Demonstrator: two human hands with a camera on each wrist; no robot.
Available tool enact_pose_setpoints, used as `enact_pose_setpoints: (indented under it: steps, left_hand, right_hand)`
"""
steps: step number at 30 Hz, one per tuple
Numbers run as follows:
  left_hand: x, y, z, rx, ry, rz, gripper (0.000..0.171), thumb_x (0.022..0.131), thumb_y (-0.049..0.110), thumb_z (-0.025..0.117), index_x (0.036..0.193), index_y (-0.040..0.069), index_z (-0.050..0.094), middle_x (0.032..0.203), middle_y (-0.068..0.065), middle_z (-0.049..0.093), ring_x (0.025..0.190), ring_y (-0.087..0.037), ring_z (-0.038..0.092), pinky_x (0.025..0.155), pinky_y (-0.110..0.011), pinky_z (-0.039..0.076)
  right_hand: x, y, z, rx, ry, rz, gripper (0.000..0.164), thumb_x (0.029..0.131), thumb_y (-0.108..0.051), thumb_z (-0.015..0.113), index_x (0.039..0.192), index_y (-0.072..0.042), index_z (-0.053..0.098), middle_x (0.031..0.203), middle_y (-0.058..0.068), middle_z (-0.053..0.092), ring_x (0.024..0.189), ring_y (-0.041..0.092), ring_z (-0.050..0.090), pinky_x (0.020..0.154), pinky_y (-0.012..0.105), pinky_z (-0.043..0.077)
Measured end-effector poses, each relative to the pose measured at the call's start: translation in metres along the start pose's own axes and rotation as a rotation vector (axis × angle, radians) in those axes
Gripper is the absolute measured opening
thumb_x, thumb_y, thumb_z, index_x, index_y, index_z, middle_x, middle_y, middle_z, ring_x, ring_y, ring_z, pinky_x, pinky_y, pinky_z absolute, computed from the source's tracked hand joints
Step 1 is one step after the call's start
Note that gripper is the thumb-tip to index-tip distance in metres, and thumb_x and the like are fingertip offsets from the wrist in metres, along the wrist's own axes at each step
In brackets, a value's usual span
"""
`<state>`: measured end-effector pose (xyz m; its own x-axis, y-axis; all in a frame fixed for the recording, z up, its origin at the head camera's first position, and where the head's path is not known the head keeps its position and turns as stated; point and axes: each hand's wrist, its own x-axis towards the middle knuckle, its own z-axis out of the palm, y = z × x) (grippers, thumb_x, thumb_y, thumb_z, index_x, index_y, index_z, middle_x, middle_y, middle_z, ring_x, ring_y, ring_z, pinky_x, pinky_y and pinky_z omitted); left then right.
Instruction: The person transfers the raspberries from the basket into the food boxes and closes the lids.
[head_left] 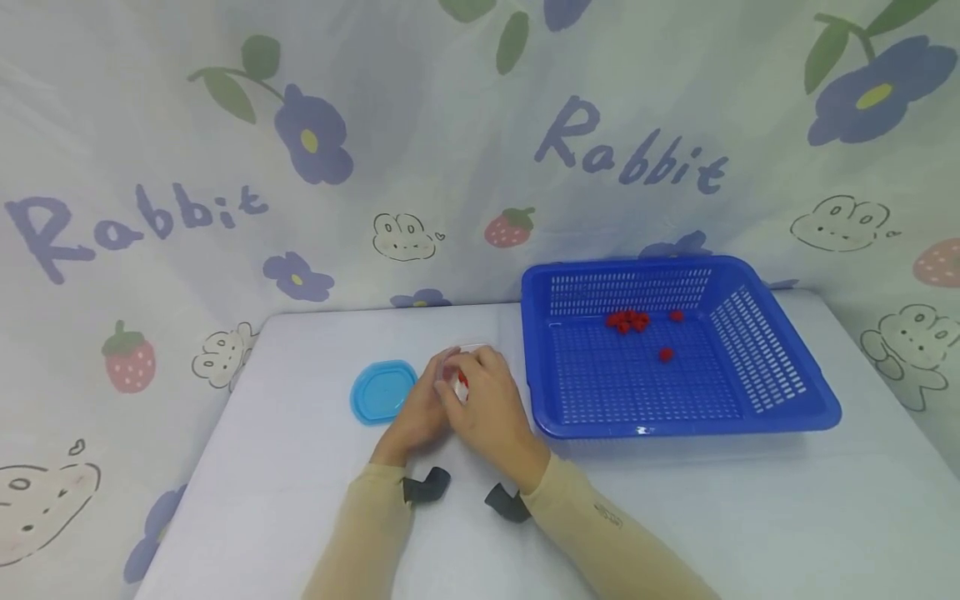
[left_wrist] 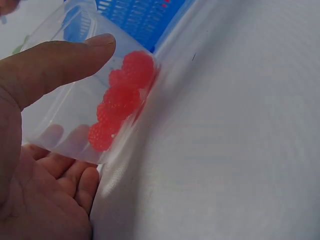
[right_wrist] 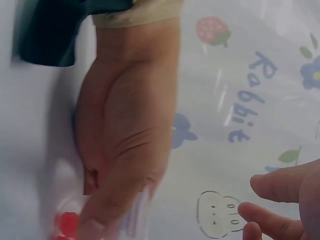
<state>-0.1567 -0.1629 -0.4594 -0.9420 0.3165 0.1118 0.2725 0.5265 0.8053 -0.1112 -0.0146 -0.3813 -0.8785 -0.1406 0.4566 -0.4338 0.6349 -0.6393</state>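
My left hand (head_left: 422, 414) grips a clear plastic tub (left_wrist: 75, 107), its thumb across the near wall and fingers round the far side. Several red raspberries (left_wrist: 120, 101) lie along the bottom of the tub, whose base is right at the white tabletop. Over the tub's opening is my right hand (head_left: 491, 417), thumb and fingers bent loosely. In the right wrist view its thumb and fingers (right_wrist: 272, 187) are spread apart with nothing between them. The left hand and the sleeves hide part of the tub in the head view.
A light blue lid (head_left: 383, 393) lies left of the hands. The large blue plastic basket (head_left: 600, 431) stands to the right, holding several raspberries (head_left: 628, 321). Behind the table hangs a printed cloth (head_left: 450, 150). Dark wrist mounts (head_left: 427, 486) stick out by both sleeves.
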Motion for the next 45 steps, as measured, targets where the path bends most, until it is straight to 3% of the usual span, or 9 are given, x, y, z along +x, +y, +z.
enact_pose_setpoints:
  steps: [11,17,23,28,36,45]
  left_hand:
    - [0.001,0.002,-0.003,-0.022,0.004,0.007,0.070,0.084,0.029,0.068,0.142,0.017,0.030,0.143,-0.006,0.039,0.133,-0.025,0.034,0.105,-0.051,0.028]
    - [0.000,0.002,0.000,-0.110,-0.025,-0.063,0.083,0.073,0.030,0.077,0.141,0.025,0.030,0.140,0.003,0.041,0.130,-0.020,0.037,0.104,-0.052,0.030]
    - [-0.002,0.005,0.001,-0.130,-0.025,-0.105,0.089,0.067,0.026,0.082,0.140,0.032,0.030,0.137,0.008,0.043,0.130,-0.017,0.035,0.104,-0.058,0.026]
    - [-0.003,0.006,0.001,-0.102,-0.029,-0.119,0.091,0.067,0.030,0.083,0.140,0.034,0.029,0.138,0.012,0.041,0.132,-0.016,0.033,0.103,-0.057,0.029]
    - [-0.003,0.006,0.003,-0.072,-0.015,-0.214,0.094,0.063,0.036,0.084,0.140,0.036,0.029,0.138,0.014,0.041,0.131,-0.015,0.033,0.102,-0.058,0.029]
    - [-0.001,0.004,0.005,-0.091,-0.011,-0.215,0.095,0.060,0.047,0.083,0.138,0.040,0.030,0.135,0.019,0.041,0.130,-0.010,0.033,0.100,-0.059,0.031]
  right_hand:
    - [0.000,-0.017,-0.023,0.044,0.031,-0.009,0.022,0.084,-0.022,0.067,0.103,-0.012,0.068,0.091,0.000,0.053,0.084,0.012,0.047,0.063,0.020,0.044]
    - [0.001,-0.018,-0.033,0.081,0.043,0.021,0.019,0.084,-0.022,0.067,0.101,-0.015,0.068,0.091,-0.003,0.052,0.084,0.011,0.049,0.062,0.019,0.045]
    - [0.002,-0.015,-0.042,0.069,0.053,0.055,0.019,0.084,-0.019,0.066,0.102,-0.015,0.067,0.091,-0.001,0.053,0.084,0.012,0.049,0.061,0.021,0.045]
    - [0.003,-0.012,-0.048,0.075,0.079,0.048,0.019,0.083,-0.021,0.067,0.101,-0.015,0.067,0.088,-0.001,0.053,0.081,0.012,0.048,0.059,0.022,0.043]
    - [0.005,-0.003,-0.061,0.081,0.093,0.040,0.022,0.084,-0.024,0.066,0.104,-0.015,0.067,0.088,-0.001,0.052,0.078,0.011,0.047,0.063,0.025,0.043]
    - [0.014,0.010,-0.084,0.021,0.121,-0.022,0.024,0.085,-0.024,0.065,0.106,-0.012,0.067,0.089,0.002,0.053,0.079,0.013,0.047,0.060,0.024,0.044]
